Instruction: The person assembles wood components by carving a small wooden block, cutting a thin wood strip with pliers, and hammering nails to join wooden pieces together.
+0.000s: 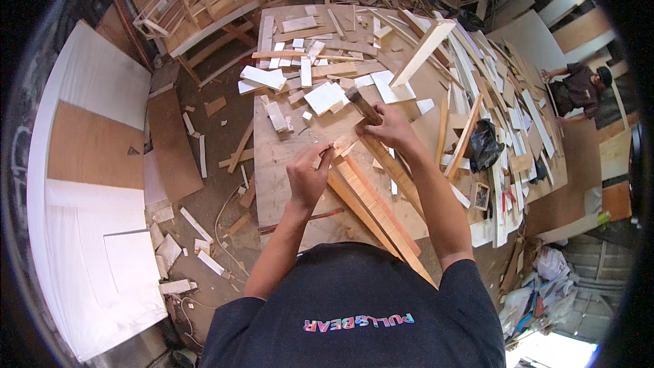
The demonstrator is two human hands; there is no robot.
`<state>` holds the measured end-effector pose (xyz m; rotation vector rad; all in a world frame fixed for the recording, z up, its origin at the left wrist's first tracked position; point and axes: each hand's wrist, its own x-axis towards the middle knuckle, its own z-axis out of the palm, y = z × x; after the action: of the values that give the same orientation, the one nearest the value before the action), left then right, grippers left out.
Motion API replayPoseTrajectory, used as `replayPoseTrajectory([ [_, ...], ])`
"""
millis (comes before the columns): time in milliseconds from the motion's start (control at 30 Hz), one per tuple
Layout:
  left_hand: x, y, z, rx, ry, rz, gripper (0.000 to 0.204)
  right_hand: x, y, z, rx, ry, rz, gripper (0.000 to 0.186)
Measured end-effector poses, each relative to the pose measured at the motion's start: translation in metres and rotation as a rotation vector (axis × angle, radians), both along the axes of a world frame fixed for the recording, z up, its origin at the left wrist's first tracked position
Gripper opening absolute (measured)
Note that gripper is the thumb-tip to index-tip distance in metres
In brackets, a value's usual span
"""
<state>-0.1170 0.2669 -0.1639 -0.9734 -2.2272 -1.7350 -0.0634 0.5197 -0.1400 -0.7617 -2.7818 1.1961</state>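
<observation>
My right hand (390, 128) is wrapped round a short dark-brown tool that looks like a hammer (362, 106), its dark end pointing away from me. Just to the left, my left hand (310, 174) is closed, thumb and fingertips pinched together at the far end of some long wooden strips (375, 208). Whatever is between those fingertips is too small to make out. The strips lie side by side, running from the fingertips back toward my body. Another wooden strip (395, 174) passes beneath my right hand and forearm.
Wood offcuts and white blocks (327, 97) cover the far part of the plywood worktable (286, 197). Long boards, a black plastic bag (486, 146) and a small box (480, 195) lie at the right. Another person (579, 92) stands beyond them. White panels (95, 232) lean at the left; scraps litter the floor.
</observation>
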Motion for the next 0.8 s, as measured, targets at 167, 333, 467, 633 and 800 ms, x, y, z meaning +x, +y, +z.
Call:
replayPoseTrajectory([
  [167, 0.006, -0.007, 0.029, 0.086, 0.162, 0.065, 0.014, 0.036, -0.014, 0.033, 0.203, 0.188, -0.089, 0.059],
  [333, 0.032, -0.023, 0.031, 0.086, -0.111, -0.054, 0.012, 0.106, -0.038, 0.075, 0.192, 0.285, -0.196, 0.049],
  [467, 0.07, -0.022, 0.033, 0.09, -0.225, -0.214, 0.015, 0.19, -0.073, 0.09, 0.104, 0.185, -0.475, 0.039],
  [633, 0.137, -0.012, 0.051, -0.034, -0.299, -0.643, 0.019, 0.28, -0.144, 0.121, 0.01, 0.092, -0.656, 0.032],
  [800, 0.218, 0.0, 0.077, -0.126, -0.148, -0.997, 0.026, 0.357, -0.186, 0.102, -0.125, 0.356, -0.776, 0.028],
])
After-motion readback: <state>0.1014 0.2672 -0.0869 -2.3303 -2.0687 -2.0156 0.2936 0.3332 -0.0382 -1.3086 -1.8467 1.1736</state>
